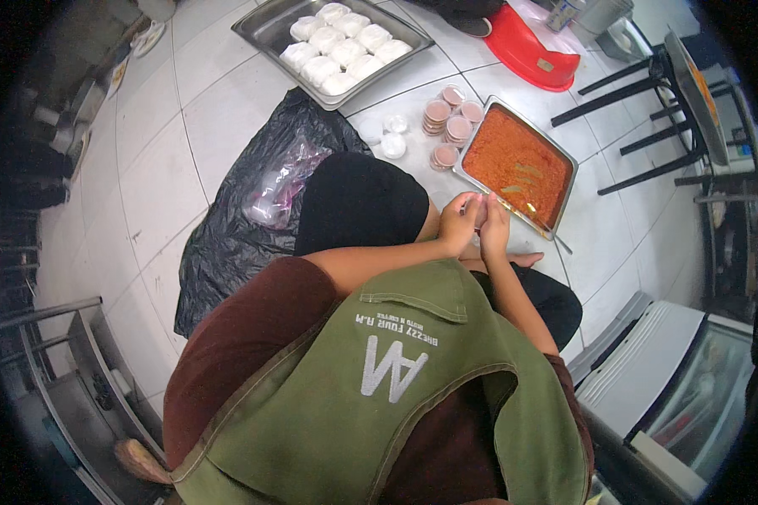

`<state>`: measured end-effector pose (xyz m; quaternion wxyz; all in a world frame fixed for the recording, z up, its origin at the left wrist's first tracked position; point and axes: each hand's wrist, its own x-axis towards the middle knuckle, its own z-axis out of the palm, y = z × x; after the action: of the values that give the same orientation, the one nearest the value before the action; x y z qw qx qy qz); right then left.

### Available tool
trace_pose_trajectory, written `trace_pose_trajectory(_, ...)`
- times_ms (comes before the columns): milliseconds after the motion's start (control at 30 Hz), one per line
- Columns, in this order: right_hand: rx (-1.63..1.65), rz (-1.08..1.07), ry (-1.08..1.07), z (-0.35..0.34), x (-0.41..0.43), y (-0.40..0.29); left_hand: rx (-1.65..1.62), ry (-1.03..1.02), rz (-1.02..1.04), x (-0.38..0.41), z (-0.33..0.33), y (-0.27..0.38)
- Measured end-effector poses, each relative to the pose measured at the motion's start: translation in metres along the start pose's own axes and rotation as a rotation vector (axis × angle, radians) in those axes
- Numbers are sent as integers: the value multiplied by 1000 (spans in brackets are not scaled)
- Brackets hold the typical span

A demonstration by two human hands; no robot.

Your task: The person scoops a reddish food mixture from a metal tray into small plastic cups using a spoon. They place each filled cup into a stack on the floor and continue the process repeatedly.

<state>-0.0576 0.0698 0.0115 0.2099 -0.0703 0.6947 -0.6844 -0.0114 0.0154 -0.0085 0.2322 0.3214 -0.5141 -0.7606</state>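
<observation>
My left hand (460, 222) and my right hand (495, 228) meet in front of my crossed legs, both closed around a small plastic cup (481, 213) with pinkish contents. Fingers hide most of that cup. Just beyond them lies a shallow metal tray (571, 173) of orange-red sauce or relish (511, 148), with a few pale green strips on its surface. Stacks of small lidded cups (458, 128) with the same pinkish look stand against the tray's left side. White round lids or small tubs (393, 145) sit left of those stacks.
A deep steel pan (252, 28) holds white wrapped bundles (341, 47) at the top. A black plastic bag (227, 252) with a clear plastic packet (278, 189) lies left on the tiled floor (158, 139). A red plastic basin (530, 60), a black-legged stool (644, 132) and a glass-topped freezer (657, 360) stand right.
</observation>
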Motion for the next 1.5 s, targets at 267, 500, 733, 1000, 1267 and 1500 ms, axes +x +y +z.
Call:
trace_pose_trajectory(267,107,-73,69,37,3,-3,-136,27,1,9,-14,28)
trace_pose_trajectory(500,11,-50,75,37,36,26,-20,-25,-255,52,-24,2)
trace_pose_trajectory(733,-67,215,-25,38,95,48,-439,194,-567,140,-56,-13)
trace_pose_trajectory(1000,-263,275,-27,0,107,29,-95,366,-662,137,-47,-42)
trace_pose_trajectory(1267,-1704,369,81,-230,125,21,1573,-517,47,82,-13,-32)
trace_pose_trajectory(1500,-1443,273,-27,-251,142,46,1867,-479,67,93,-15,-58)
